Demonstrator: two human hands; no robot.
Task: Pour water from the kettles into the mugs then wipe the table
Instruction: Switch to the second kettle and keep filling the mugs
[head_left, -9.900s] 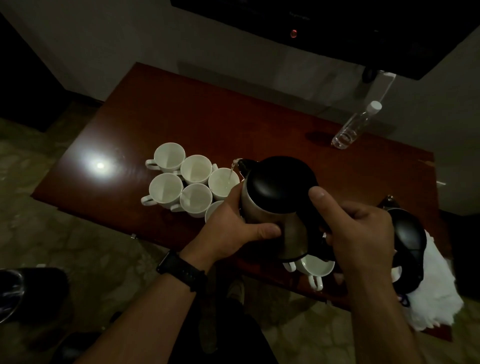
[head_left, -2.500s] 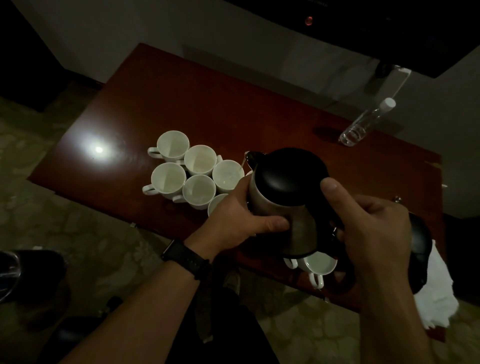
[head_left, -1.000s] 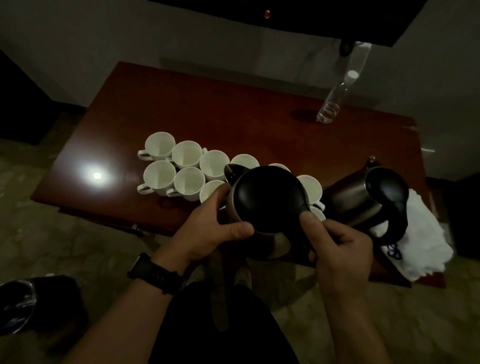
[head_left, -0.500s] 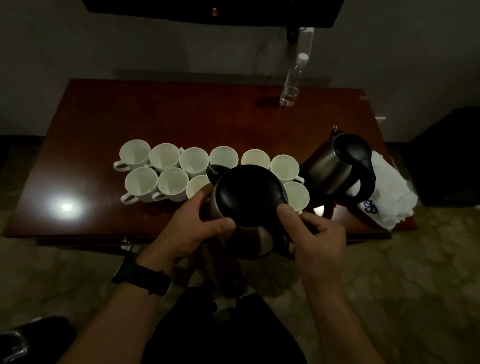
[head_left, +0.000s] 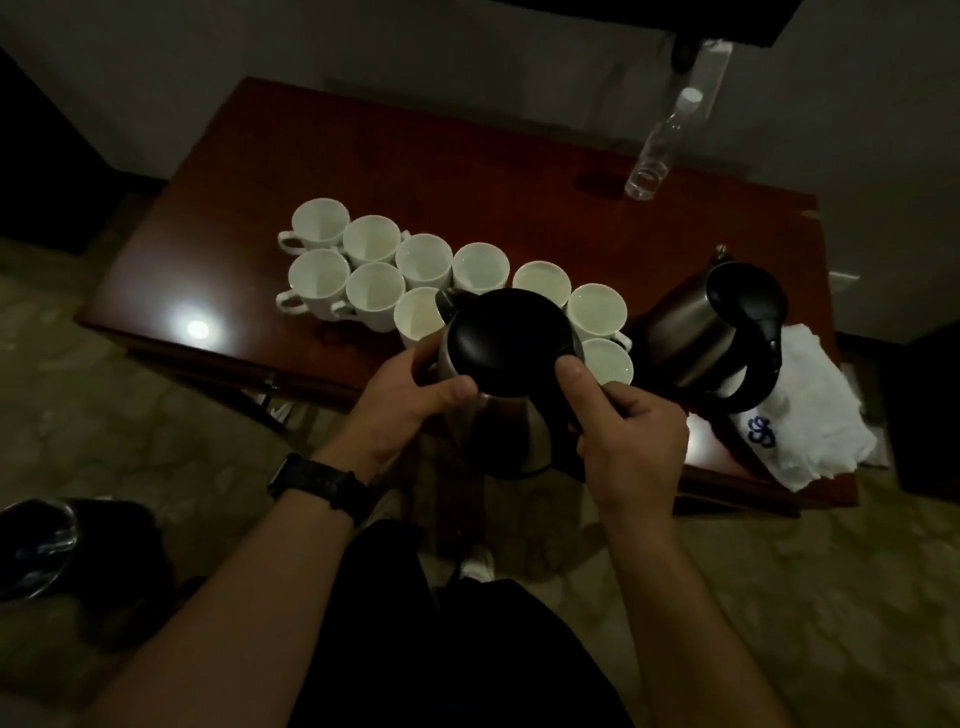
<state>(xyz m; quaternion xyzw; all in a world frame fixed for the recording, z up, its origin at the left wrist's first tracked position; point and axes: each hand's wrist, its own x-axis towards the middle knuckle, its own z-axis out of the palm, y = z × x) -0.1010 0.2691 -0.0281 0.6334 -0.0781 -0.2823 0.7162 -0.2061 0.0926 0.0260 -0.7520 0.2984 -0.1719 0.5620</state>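
Observation:
I hold a steel kettle with a black lid (head_left: 506, 343) over the near edge of the dark red table (head_left: 467, 171). My left hand (head_left: 415, 400) cups its side and my right hand (head_left: 623, 431) grips its handle. Its spout points left, over a white mug (head_left: 418, 317) in the front row. Several white mugs (head_left: 371, 239) stand in two rows across the table. A second steel kettle (head_left: 722, 327) stands at the right, beside a white cloth (head_left: 800, 410) with a blue mark.
A clear plastic bottle (head_left: 657, 156) with a white cap stands at the table's back right, near the wall. A dark screen hangs above. A dark bin (head_left: 36, 545) sits on the stone floor at the left.
The kettle has come back from the mugs toward me and lower, still in both hands. My head has turned, so the right kettle and the cloth show fully.

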